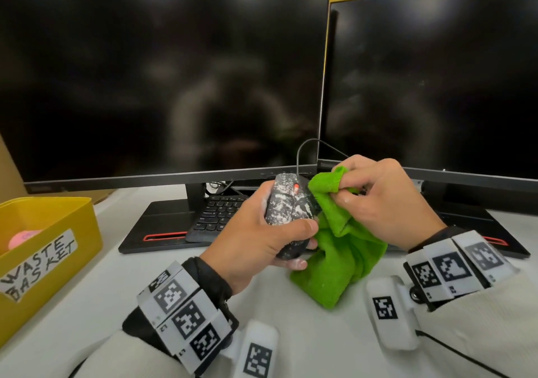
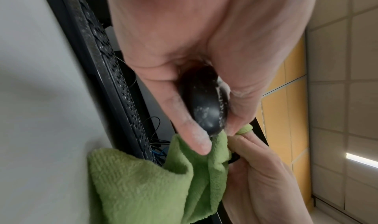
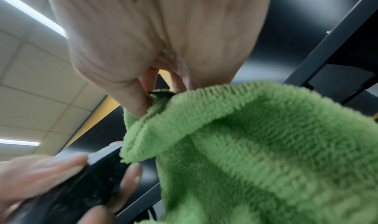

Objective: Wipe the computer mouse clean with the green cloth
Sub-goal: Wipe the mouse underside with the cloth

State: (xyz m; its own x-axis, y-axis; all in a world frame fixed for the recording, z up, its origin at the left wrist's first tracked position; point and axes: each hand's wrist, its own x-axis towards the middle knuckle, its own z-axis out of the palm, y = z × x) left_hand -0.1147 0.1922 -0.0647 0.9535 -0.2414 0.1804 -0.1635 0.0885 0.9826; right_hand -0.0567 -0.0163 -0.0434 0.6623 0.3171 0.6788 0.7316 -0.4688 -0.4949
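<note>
A black computer mouse [image 1: 286, 203] smeared with white powder is lifted above the desk, its red wheel facing up and its cable running back toward the monitors. My left hand [image 1: 262, 232] grips it from the left, thumb across its near end. My right hand [image 1: 378, 197] pinches the top corner of the green cloth [image 1: 340, 246], which touches the mouse's right side and hangs down to the desk. In the left wrist view the mouse [image 2: 204, 104] sits between thumb and fingers above the cloth [image 2: 147, 182]. In the right wrist view the cloth [image 3: 255, 146] fills the frame beside the mouse [image 3: 98, 175].
Two dark monitors [image 1: 163, 81] stand close behind the hands, with a black keyboard [image 1: 215, 211] tucked under the left one. A yellow bin [image 1: 43, 249] labelled waste basket sits at the left edge of the white desk [image 1: 276, 334].
</note>
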